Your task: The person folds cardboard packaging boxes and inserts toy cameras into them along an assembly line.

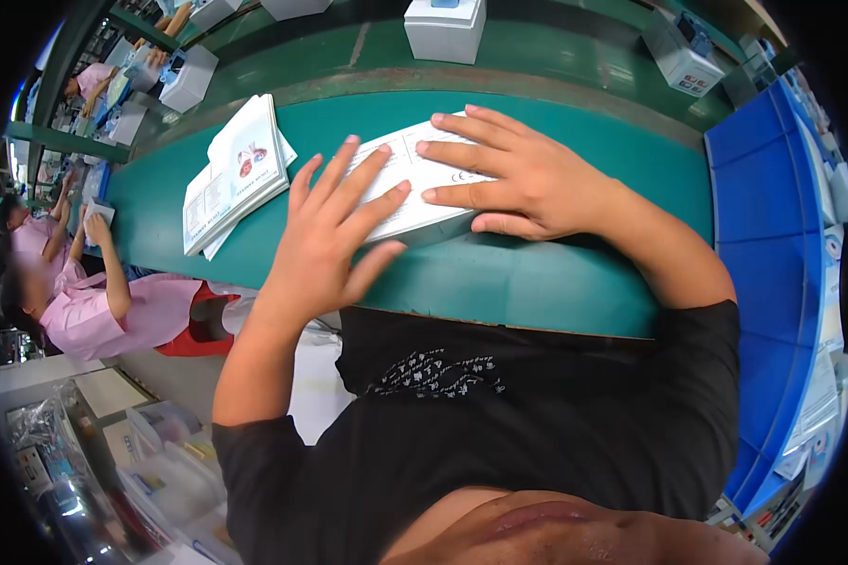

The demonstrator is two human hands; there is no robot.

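Beyond the green desk [645,141], white boxes [443,38] set well apart. To the left, a person in a pink shirt [127,315] near something red [198,325]; below, clear plastic containers [174,476]. Along the right, a blue plastic panel [754,282], with papers [815,419] past its edge.

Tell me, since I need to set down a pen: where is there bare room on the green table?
Bare green table shows beyond the right forearm, up to the blue panel, and between the white printed stack and the black shirt. Another patch lies left of the booklets. The middle is crowded: the left hand and right hand lie over the stack.
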